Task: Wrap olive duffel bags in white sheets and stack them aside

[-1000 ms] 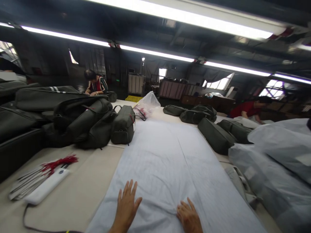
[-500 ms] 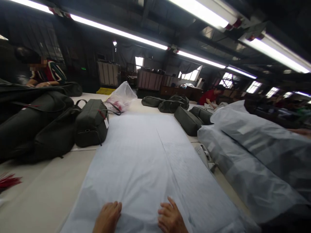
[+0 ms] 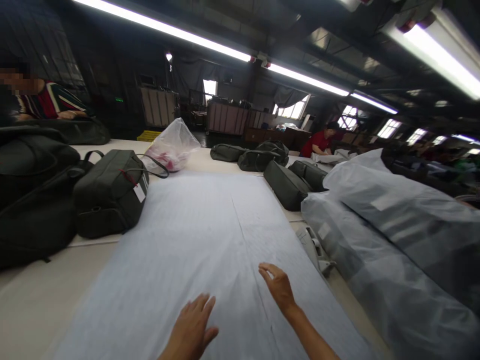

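A long white sheet [image 3: 180,240], thin and slightly wrinkled, lies over the table in front of me, with a dark lengthwise line right of its middle. My left hand [image 3: 193,322] is over its near part, palm down, fingers outstretched and thumb apart, holding nothing. Farther forward, near the dark line, my right hand [image 3: 279,286] hovers with its fingers loosely bent and nothing visible in them. Whether either hand touches the sheet is hard to tell.
Dark green bags [image 3: 108,195] crowd the left side; others [image 3: 287,185] stand at the far right. Bags in translucent plastic [image 3: 375,260] line the right edge beside a grey tape dispenser-like tool [image 3: 317,250]. A clear plastic bag [image 3: 174,145] sits at the back. Two people [image 3: 318,142] work beyond.
Both hands have moved forward over the sheet, the right one farther. My left hand's fingers have spread from a bent pose. The view has shifted slightly to the right.
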The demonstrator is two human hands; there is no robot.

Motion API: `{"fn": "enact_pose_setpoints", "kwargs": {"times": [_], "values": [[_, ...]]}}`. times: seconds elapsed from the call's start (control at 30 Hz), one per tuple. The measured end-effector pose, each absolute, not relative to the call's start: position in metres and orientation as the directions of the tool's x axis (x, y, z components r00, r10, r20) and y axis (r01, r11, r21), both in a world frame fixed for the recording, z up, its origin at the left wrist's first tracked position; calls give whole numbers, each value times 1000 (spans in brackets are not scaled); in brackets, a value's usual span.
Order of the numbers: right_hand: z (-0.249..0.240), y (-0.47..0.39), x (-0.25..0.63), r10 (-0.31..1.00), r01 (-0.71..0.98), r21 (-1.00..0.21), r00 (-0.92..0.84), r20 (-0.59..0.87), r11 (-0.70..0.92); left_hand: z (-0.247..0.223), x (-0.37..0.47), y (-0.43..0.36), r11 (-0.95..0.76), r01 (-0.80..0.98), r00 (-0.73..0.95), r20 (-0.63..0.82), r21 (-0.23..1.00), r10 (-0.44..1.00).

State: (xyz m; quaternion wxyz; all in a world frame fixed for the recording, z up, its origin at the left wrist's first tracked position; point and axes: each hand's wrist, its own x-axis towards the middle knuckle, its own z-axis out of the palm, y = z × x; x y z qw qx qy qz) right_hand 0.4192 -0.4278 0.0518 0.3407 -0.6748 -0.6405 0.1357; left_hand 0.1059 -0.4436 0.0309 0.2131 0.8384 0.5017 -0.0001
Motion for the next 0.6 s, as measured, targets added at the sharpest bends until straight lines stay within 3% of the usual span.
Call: {"fn": "enact_pose_setpoints", "kwargs": {"times": [0.17,0.27,0.43,0.6], "values": [[-2,-372,469,980,950,-309,101,170,-45,6,218,-380,-419,866,439,-17,273,898],[-39,-376,478,993,977,-210,-4,121,30,-37,232,-367,-374,895,386,-1,245,923],[-63,-390,477,930,964,-135,-177,322,230,-65,216,-361,-401,890,399,54,219,915],[-53,-390,467,881,951,-196,-129,455,240,-67,201,-358,-461,828,431,164,318,887]]}}
